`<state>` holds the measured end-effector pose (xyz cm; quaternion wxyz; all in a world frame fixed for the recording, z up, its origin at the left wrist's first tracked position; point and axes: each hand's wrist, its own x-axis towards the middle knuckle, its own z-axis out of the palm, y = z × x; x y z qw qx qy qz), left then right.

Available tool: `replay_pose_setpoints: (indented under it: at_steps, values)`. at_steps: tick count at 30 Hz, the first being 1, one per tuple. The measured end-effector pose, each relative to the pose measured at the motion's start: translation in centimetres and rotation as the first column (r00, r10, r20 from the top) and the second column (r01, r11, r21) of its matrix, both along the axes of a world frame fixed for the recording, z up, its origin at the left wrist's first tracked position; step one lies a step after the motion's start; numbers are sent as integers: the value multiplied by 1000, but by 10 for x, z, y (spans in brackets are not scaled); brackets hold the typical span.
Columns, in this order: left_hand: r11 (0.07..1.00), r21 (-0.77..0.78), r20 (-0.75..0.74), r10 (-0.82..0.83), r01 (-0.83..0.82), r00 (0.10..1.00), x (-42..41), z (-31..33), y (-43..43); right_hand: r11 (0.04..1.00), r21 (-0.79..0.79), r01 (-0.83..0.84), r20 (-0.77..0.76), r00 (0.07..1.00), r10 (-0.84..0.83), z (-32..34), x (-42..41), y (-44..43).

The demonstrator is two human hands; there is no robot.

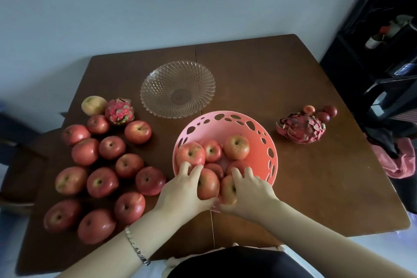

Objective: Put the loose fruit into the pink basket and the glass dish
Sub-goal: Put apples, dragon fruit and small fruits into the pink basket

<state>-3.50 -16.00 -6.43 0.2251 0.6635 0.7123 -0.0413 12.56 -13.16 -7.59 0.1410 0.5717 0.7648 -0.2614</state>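
- Pink basket stands on the brown wooden table, just in front of one glass dish; seven apples show inside the basket.
- Twelve loose red apples lie clustered on the table to the left of the basket.
- One yellowish fruit and one dragon fruit sit at the cluster's far end.
- A second dragon fruit lies right of the basket, with three small red fruits just beyond it.
- Left hand curls round a held apple at the basket's near rim, fingers over its top.
- Right hand grips the neighbouring apple; the two fruits touch.
- Both forearms reach in from the near edge, and a silver bracelet circles the left wrist.
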Motion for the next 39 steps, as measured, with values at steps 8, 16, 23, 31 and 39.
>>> replay_pose_setpoints:
  at_steps: [8,16,23,31,39]
  values:
    - [972,61,317,195,-225,928,-16,-2,-9,970,75,-231,-312,919,243,-1,-7,3]
    - [964,-110,-168,221,-241,961,-85,-35,-3,994,108,-34,-255,965,61,-5,-39,4]
    - [968,-133,-300,167,-215,939,-90,-52,2,988,150,30,-421,906,37,-17,-29,0]
    - [953,-84,-170,273,-290,947,-92,-42,3,976,196,100,-175,982,-66,-12,-38,-7]
    - [859,375,294,246,-348,924,-60,35,13,972,-91,217,-621,751,-225,14,-20,15]
